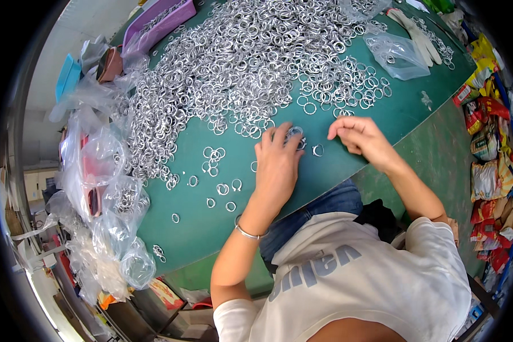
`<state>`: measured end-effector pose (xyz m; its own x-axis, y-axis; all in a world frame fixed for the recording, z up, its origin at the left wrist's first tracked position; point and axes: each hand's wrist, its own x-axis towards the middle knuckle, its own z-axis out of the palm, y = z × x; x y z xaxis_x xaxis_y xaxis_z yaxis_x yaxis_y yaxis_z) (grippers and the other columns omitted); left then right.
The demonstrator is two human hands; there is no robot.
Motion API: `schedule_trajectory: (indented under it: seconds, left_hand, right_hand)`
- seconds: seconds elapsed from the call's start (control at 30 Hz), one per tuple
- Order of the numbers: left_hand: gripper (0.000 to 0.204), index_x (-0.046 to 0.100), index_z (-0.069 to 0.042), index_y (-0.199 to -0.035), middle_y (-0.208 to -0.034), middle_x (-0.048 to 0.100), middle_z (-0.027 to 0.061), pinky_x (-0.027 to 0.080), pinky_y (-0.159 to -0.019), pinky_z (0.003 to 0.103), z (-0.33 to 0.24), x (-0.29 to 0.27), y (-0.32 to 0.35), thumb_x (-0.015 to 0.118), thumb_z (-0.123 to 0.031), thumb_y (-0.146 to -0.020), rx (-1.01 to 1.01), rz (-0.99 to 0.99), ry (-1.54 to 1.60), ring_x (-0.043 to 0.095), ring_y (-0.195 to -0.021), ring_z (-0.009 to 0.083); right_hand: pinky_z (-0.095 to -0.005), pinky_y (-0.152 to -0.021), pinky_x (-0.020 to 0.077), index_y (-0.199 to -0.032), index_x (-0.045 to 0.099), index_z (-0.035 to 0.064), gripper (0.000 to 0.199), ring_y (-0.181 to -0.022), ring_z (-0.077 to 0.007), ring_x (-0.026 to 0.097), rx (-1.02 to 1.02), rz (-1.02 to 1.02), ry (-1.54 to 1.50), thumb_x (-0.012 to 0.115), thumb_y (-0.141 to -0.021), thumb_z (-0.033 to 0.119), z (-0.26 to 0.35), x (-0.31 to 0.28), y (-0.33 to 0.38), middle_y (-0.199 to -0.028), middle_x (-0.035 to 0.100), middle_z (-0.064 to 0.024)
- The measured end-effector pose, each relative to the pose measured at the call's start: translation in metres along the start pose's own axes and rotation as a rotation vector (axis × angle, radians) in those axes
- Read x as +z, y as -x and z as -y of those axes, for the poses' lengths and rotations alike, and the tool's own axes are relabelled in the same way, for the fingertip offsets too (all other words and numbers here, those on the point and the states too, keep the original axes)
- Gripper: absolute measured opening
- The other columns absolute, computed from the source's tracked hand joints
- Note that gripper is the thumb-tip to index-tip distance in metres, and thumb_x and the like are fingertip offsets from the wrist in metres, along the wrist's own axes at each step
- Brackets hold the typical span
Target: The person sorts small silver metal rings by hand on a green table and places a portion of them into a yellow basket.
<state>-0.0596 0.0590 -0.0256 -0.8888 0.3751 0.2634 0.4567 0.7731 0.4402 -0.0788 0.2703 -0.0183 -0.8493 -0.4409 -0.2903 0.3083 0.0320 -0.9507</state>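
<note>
Head view, frame centre: the left hand (277,165) presses flat, fingers spread, on a few metal rings (295,134) on the green table (347,165), while the right hand (356,135) curls loosely beside a single ring (318,150); whether it pinches anything is unclear. A big ring pile (239,62) fills the upper middle, and crumpled plastic bags (100,171) crowd the left edge, partly hiding what they contain.

I see a dark green table (382,122) spread with shiny silver metal rings (239,62). At the upper left of the frame sit a purple tray (159,23) and a light blue tray (68,77). Clear plastic bags (105,188) line the left edge. At right, red and yellow packets (487,171). At bottom, a white shirt (370,285) with grey lettering, blue jeans (319,211).
</note>
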Motion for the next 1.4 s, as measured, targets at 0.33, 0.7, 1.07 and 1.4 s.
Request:
schedule_trajectory:
  seconds: [0.33,0.7,1.07,1.4]
  left_hand:
    - [0.005,0.056,0.003,-0.085,-0.084,0.060,0.0093,0.046,-0.062,0.026,0.024,-0.007,0.012,0.059,-0.001,-0.084,-0.481,-0.262,0.632,0.056,-0.067,0.0149]
    - [0.019,0.059,-0.001,-0.106,-0.077,0.055,-0.0019,0.040,-0.057,0.018,0.023,-0.014,0.013,0.058,-0.006,-0.087,-0.643,-0.114,1.078,0.046,-0.060,0.0042]
    - [0.021,0.062,0.001,-0.097,-0.088,0.059,0.0082,0.045,-0.066,0.022,0.012,0.000,0.001,0.047,0.010,-0.085,-0.225,-0.069,0.610,0.057,-0.077,0.0123]
    - [0.021,0.063,0.002,-0.092,-0.089,0.066,0.0127,0.048,-0.074,0.028,-0.001,0.002,0.002,0.046,0.012,-0.083,-0.251,-0.101,0.511,0.063,-0.081,0.0202]
  right_hand:
    - [-0.0413,-0.053,0.0427,-0.095,0.053,0.0029,0.020,-0.065,-0.0329,0.057,-0.514,-0.184,0.919,0.061,-0.083,0.016,-0.005,0.030,0.000,-0.080,0.058,-0.0138]
    - [-0.0440,-0.053,0.0418,-0.086,0.048,0.0036,0.025,-0.065,-0.0363,0.057,-0.345,-0.216,0.993,0.066,-0.079,0.020,-0.004,0.019,-0.004,-0.072,0.060,-0.0121]
    - [-0.0350,-0.050,0.0397,-0.077,0.052,0.0049,0.020,-0.054,-0.0275,0.054,-0.312,-0.324,0.928,0.062,-0.084,0.022,0.005,-0.024,0.012,-0.063,0.056,-0.0111]
    - [-0.0429,-0.066,0.0451,-0.085,0.059,0.0027,0.028,-0.075,-0.0341,0.061,-0.108,-1.321,0.923,0.050,-0.089,0.029,-0.003,-0.234,0.037,-0.075,0.062,-0.0161]
